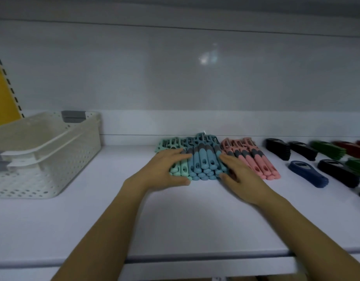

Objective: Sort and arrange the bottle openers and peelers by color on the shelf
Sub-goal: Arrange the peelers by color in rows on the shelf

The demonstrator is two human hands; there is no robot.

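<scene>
Both flat (fingers relaxed); left hand (165,169), right hand (239,172) flank blue peelers (203,162).

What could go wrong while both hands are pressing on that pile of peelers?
1. The blue peelers are stacked in layers. A sideways push from the left hand or the right hand could make the top ones slide off.
2. The mint peelers and pink peelers lie right against the blue stack, so a slip could probably mix the colours.
</scene>
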